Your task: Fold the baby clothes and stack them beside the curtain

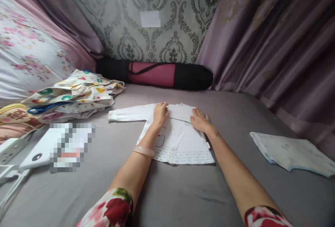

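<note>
From where I stand, a small white long-sleeved shirt [180, 145] lies spread on the grey bedsheet [230, 115] in front of the person, one sleeve [128, 114] stretched out to the left and the other seemingly folded across the chest. The left hand [160, 114] rests palm-down near one shoulder, though I can't tell whether its fingertips pinch the fabric, while the right hand [201, 119] lies flat with fingers extended on the opposite shoulder. A folded pale cloth [293, 152] sits well apart to the right, and a patterned fabric pile [83, 92] to the left.
</note>
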Action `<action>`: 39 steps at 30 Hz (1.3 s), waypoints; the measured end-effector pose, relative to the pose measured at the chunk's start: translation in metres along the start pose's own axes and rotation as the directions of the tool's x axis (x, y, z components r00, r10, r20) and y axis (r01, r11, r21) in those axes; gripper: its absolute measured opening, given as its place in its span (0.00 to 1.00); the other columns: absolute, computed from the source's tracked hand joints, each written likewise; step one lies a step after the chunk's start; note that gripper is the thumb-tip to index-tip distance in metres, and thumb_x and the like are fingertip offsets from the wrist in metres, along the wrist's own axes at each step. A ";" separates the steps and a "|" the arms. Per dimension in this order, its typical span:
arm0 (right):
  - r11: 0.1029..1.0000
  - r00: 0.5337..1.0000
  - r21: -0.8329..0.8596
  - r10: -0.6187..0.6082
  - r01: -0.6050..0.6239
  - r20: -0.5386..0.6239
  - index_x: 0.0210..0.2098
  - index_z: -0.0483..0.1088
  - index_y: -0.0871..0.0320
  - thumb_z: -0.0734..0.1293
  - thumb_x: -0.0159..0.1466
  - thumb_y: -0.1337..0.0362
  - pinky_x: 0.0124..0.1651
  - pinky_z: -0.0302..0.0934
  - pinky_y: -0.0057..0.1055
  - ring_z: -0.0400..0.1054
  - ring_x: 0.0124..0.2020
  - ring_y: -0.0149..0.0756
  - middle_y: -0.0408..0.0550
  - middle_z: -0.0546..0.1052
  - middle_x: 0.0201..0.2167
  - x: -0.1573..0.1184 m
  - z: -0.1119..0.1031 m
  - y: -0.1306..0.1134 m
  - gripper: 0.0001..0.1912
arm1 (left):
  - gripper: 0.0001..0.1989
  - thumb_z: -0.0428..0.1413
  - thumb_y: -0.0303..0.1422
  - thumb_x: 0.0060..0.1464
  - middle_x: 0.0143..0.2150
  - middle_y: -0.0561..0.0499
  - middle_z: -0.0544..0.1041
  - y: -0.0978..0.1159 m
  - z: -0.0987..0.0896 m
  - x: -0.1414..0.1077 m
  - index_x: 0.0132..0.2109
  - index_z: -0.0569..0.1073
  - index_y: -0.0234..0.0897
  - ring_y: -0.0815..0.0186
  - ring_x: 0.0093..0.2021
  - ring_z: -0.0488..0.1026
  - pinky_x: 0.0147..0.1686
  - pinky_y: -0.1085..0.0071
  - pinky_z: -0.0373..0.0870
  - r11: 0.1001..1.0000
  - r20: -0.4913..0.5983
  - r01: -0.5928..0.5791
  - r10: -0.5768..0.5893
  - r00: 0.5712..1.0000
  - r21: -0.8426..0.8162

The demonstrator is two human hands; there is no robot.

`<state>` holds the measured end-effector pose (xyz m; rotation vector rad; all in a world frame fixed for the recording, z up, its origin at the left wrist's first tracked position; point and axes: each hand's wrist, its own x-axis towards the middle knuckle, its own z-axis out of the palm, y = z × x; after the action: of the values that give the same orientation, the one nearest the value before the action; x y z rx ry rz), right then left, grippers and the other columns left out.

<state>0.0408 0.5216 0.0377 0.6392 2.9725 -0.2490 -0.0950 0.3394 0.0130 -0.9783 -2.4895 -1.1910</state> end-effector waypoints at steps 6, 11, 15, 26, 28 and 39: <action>0.971 0.972 -0.047 -0.233 0.233 0.006 0.70 0.47 0.67 0.48 0.69 0.66 0.70 0.30 0.51 0.37 0.71 0.43 0.57 0.46 0.71 0.008 -0.008 -0.053 0.31 | 0.17 0.45 0.26 0.59 0.52 0.38 0.73 0.009 0.013 -0.006 0.51 0.71 0.34 0.53 0.58 0.66 0.61 0.53 0.57 0.992 0.155 -0.123 0.126 0.980 -0.026; 0.954 0.954 0.014 -0.300 0.300 -0.012 0.69 0.46 0.72 0.45 0.69 0.64 0.70 0.33 0.48 0.38 0.71 0.44 0.58 0.48 0.71 0.016 0.012 -0.077 0.32 | 0.18 0.44 0.29 0.61 0.60 0.34 0.69 0.011 0.017 -0.013 0.56 0.67 0.34 0.49 0.66 0.58 0.63 0.48 0.50 1.000 0.247 -0.024 0.026 0.969 -0.009; 0.954 0.955 0.052 -0.293 0.295 -0.038 0.70 0.45 0.69 0.44 0.70 0.61 0.70 0.31 0.44 0.35 0.72 0.40 0.54 0.45 0.71 0.018 0.023 -0.069 0.32 | 0.21 0.46 0.28 0.61 0.66 0.33 0.62 0.011 0.017 -0.016 0.60 0.65 0.32 0.49 0.69 0.52 0.66 0.48 0.45 0.998 0.297 0.010 -0.027 0.954 0.059; 1.000 1.000 -0.005 0.014 -0.015 -0.015 0.69 0.41 0.75 0.46 0.70 0.58 0.70 0.28 0.42 0.31 0.72 0.46 0.61 0.40 0.72 0.015 0.016 -0.055 0.35 | 0.27 0.37 0.35 0.66 0.72 0.42 0.51 0.022 0.008 -0.018 0.68 0.55 0.31 0.56 0.71 0.47 0.68 0.55 0.46 0.898 0.364 0.024 -0.202 0.909 0.439; 0.998 0.999 -0.015 0.053 -0.053 -0.012 0.69 0.41 0.76 0.46 0.70 0.57 0.70 0.29 0.42 0.32 0.72 0.47 0.62 0.41 0.72 0.017 0.015 -0.052 0.35 | 0.28 0.37 0.35 0.65 0.72 0.41 0.50 0.024 0.005 -0.019 0.68 0.54 0.30 0.56 0.71 0.47 0.68 0.54 0.45 0.891 0.355 0.044 -0.224 0.908 0.451; 0.996 0.992 -0.013 0.084 -0.086 -0.089 0.69 0.45 0.71 0.45 0.70 0.59 0.69 0.38 0.43 0.40 0.70 0.46 0.62 0.47 0.71 0.030 0.020 -0.001 0.33 | 0.31 0.37 0.35 0.63 0.72 0.38 0.49 0.021 0.006 -0.019 0.69 0.50 0.23 0.54 0.71 0.45 0.68 0.53 0.42 0.865 0.318 0.106 -0.291 0.902 0.491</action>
<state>0.0140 0.5291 0.0143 0.7932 3.0179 -0.1940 -0.0669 0.3448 0.0132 -0.8910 -3.0412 -0.4084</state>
